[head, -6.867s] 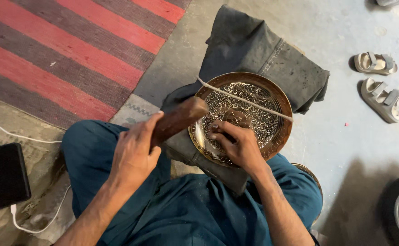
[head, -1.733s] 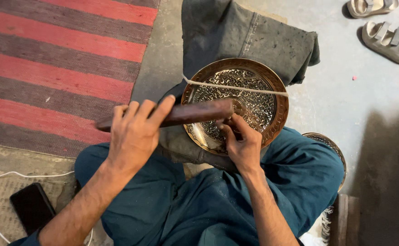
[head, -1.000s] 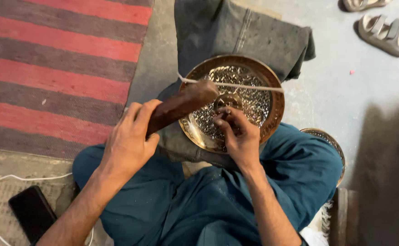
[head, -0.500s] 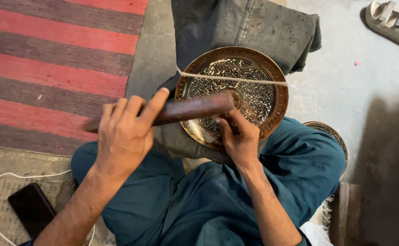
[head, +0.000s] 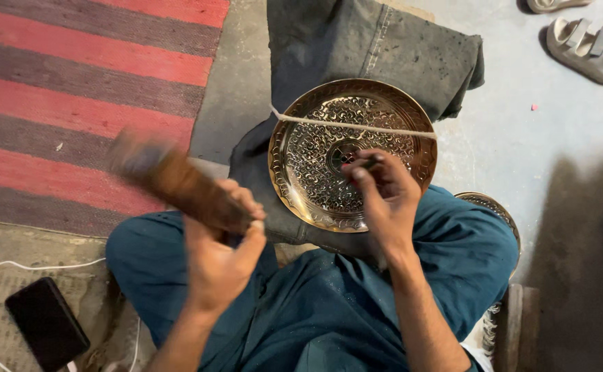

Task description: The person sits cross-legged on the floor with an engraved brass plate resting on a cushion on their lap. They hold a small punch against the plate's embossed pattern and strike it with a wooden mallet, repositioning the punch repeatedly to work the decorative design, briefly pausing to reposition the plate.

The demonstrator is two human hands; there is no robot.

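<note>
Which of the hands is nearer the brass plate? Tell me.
Right. The right hand is over the brass plate, fingertips near its centre. The left hand is off the plate's near-left rim, gripping a wooden mallet raised clear of it.

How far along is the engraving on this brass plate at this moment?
The brass plate, held by a string, already shows pattern across nearly its whole face. In hand: the right hand holds a thin tool near the centre, and the left hand has a blurred wooden mallet raised. What remains cannot be told. A second plate peeks beside the knee.
</note>
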